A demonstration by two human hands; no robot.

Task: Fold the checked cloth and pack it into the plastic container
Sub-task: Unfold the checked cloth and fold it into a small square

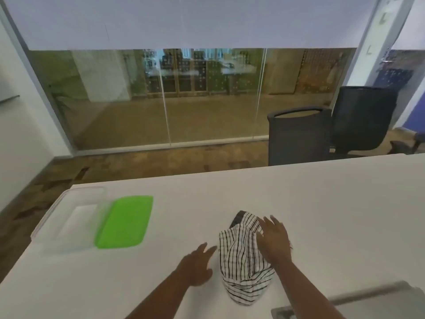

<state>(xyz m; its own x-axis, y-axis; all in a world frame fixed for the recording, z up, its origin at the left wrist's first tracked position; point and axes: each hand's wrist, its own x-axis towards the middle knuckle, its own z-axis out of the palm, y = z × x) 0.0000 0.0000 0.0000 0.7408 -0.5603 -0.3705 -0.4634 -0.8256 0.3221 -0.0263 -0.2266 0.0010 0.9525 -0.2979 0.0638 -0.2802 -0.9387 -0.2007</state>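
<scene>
Checked cloth [243,256] sitting bunched up on the white table [322,203], near edge, a bit right of centre. Not folded yet by the look of it, just a rumpled heap with its long axis running near-to-far, tilted slightly.

Right hand [274,242] spread flat over the cloth's right side, fingers splayed, resting on or just above the fabric; can't tell for sure if actually pressing. Not pinching anything. Left hand [199,263] just beside the cloth's left edge, fingers loose and apart, pointing toward it, holding nothing. So: cloth lying between both hands, right one nearer.

Clear plastic container [69,217] way over at the far left corner of the table, lid off, with the green lid [125,222] lying flat right next to it on its right side. Both well apart from the cloth, so the left hand has the shorter trip there once folding is done.

Nothing on the table between cloth and container. Grey thing at the near right corner [333,302], too blurry to name. Two black office chairs [299,137] beyond the far edge, out of the way.
</scene>
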